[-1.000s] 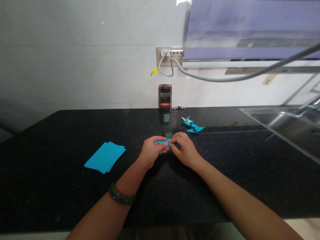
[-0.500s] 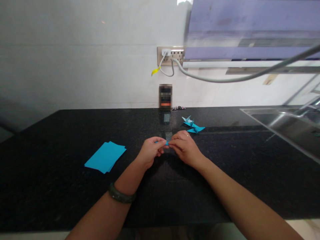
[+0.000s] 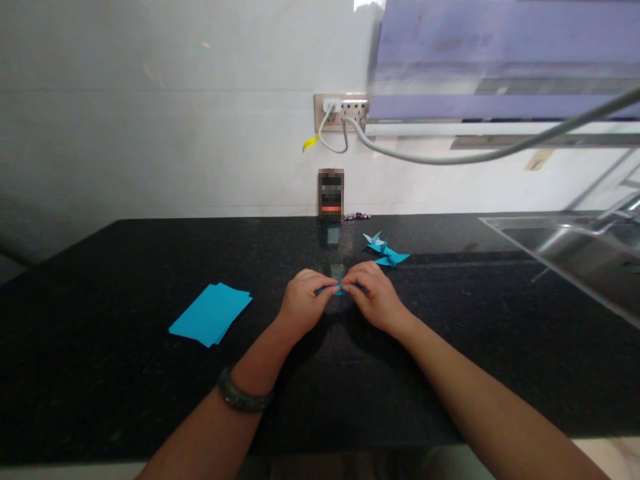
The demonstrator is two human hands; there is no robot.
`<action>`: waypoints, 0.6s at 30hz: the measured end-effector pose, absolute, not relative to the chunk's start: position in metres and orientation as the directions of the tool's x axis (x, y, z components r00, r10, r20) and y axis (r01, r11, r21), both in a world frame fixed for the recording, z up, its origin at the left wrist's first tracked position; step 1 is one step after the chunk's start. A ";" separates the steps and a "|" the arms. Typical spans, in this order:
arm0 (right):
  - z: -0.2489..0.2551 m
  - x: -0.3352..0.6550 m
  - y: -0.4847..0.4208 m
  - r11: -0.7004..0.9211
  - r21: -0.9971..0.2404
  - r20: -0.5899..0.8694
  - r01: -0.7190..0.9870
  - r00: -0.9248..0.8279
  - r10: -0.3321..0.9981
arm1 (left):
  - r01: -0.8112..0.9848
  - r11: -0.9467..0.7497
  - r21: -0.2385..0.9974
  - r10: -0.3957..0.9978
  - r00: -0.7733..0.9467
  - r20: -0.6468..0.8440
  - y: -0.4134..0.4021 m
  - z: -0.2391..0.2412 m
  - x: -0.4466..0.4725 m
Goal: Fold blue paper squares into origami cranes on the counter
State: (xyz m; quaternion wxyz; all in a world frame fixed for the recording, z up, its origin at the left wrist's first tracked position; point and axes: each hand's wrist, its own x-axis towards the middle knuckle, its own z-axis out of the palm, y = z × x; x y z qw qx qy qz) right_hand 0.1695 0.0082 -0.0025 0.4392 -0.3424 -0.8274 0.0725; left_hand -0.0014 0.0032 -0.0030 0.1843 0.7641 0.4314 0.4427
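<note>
Both hands meet at the middle of a black stone counter [image 3: 125, 280]. My left hand [image 3: 303, 303] and my right hand [image 3: 374, 297] pinch a small folded blue paper piece [image 3: 339, 289] between their fingertips, just above the counter. Most of the piece is hidden by the fingers. A dark bracelet sits on my left wrist. A stack of flat blue paper sheets [image 3: 210, 313] lies to the left of my left hand. Folded blue paper figures [image 3: 385, 251] rest on the counter just behind my right hand.
A small dark box [image 3: 331, 194] stands against the white wall behind the hands, under a wall socket [image 3: 340, 109] with a plugged grey cable. A steel sink [image 3: 575, 253] is set into the counter at the right. A purple shelf hangs above it.
The hands have closed in on each other and the fingers now cover more of the folded blue piece; my left fingers have curled tighter over it.
</note>
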 end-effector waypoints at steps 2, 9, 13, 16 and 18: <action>-0.002 0.169 0.008 0.749 -0.437 0.666 0.498 -0.380 0.642 | 0.524 -0.577 0.626 0.807 0.248 0.536 0.003 -0.002 -0.001; -0.002 0.169 0.008 0.733 -0.485 0.619 0.477 -0.404 0.673 | 0.599 -0.605 0.525 0.779 0.308 0.547 0.002 -0.002 -0.002; -0.003 0.168 0.007 0.729 -0.479 0.593 0.489 -0.433 0.679 | 0.618 -0.621 0.482 0.770 0.367 0.522 0.002 -0.001 -0.002; -0.002 0.166 0.005 0.724 -0.488 0.583 0.488 -0.435 0.686 | 0.616 -0.643 0.456 0.755 0.408 0.513 0.002 0.001 -0.002; -0.002 0.164 0.004 0.702 -0.522 0.583 0.486 -0.398 0.709 | 0.613 -0.625 0.483 0.771 0.392 0.501 0.001 0.003 -0.001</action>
